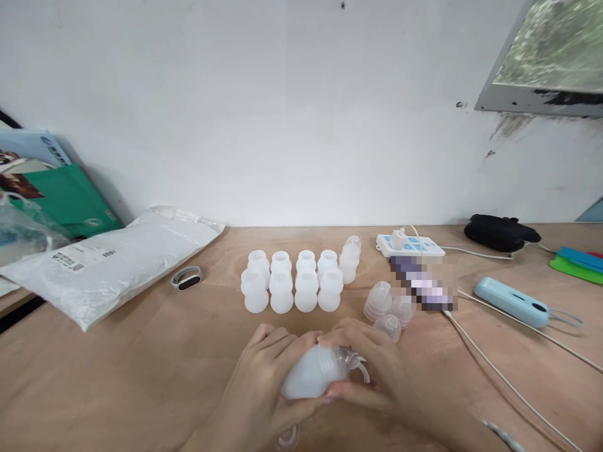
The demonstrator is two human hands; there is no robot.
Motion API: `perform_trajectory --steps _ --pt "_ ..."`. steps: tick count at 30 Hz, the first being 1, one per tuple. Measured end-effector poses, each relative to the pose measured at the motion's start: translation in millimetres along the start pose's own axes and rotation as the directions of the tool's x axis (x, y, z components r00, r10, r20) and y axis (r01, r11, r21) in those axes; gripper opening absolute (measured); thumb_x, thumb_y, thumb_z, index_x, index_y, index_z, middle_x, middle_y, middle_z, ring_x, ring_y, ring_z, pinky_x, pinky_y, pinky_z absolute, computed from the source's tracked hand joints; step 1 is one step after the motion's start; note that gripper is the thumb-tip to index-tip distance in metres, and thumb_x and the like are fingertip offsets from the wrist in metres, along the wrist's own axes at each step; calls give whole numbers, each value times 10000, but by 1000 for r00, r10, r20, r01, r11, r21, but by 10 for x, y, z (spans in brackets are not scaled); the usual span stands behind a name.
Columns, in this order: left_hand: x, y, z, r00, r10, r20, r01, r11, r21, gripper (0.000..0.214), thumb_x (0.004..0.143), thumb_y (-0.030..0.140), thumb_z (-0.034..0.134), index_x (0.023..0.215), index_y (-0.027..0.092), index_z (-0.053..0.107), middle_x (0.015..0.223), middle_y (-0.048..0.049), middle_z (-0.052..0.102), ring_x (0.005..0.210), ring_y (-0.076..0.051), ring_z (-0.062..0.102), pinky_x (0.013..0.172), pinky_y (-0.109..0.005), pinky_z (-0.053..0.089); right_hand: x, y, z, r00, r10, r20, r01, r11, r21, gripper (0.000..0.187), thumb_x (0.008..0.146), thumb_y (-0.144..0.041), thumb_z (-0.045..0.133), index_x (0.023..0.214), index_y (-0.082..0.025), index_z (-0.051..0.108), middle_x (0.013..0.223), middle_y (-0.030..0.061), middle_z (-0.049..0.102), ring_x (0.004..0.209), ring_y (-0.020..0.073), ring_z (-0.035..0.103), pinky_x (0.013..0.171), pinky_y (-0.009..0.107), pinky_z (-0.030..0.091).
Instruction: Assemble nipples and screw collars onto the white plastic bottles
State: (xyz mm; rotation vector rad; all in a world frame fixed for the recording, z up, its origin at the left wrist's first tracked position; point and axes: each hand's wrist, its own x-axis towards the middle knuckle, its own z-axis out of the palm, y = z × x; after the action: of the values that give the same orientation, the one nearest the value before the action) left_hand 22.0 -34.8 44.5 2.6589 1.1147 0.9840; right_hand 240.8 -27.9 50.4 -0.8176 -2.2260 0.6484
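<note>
As eight open frosted-white bottles [306,292] stood in two rows near the frame's center, you clamped your left hand [264,367] on another frosted bottle [309,375] at lower center and closed your right hand [384,359] around its clear-topped end [346,357], near three clear domed caps [378,302] right of center.
</note>
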Motion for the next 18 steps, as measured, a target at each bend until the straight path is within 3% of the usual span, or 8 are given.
perform_trajectory --steps 3,6,10,13,16,18 --pt "3 -44 -10 1000 -19 -12 19 998 52 390 881 400 709 1199 192 624 908 -37 796 721 -229 718 651 -324 420 13 58 -49 997 -72 29 72 997 15 353 997 -449 571 1303 -275 549 1184 67 644 1086 200 618 909 323 527" --pt "-31 -70 24 997 26 -75 -11 982 190 354 913 305 659 1245 193 608 956 -53 801 770 -242 724 660 -335 400 5 82 -25 997 78 12 -78 997 21 549 921 -509 662 1378 -266 482 1171 75 654 1049 233 637 874 355 544" --pt "-68 -75 81 984 148 -98 -110 941 320 300 976 273 582 1234 121 600 941 -80 802 748 -248 714 652 -347 371 13 50 26 958 282 59 -280 959 -45 168 973 -373 601 1036 -218 620 882 33 694 780 206 650 694 319 536" --pt "-65 -82 88 982 137 -127 -89 942 325 251 1009 317 539 1123 115 635 930 -77 799 741 -240 704 654 -347 360 32 37 19 983 171 63 -170 985 -13 127 956 -293 628 1060 -229 592 1019 51 679 897 206 662 764 314 549" --pt "-53 -96 86 981 111 -156 -54 942 331 275 1041 339 480 1069 129 656 905 -60 794 738 -225 690 662 -345 345 37 37 2 999 22 33 -22 1000 19 382 924 -334 677 1255 -241 513 1296 109 589 1180 247 608 954 365 529" --pt "-50 -104 91 978 141 -156 -74 926 370 312 1063 319 429 1093 113 662 911 -69 795 759 -225 688 676 -349 341 32 39 2 996 75 37 -75 997 4 533 876 -397 731 1314 -237 473 1286 116 614 1190 272 611 961 388 532"
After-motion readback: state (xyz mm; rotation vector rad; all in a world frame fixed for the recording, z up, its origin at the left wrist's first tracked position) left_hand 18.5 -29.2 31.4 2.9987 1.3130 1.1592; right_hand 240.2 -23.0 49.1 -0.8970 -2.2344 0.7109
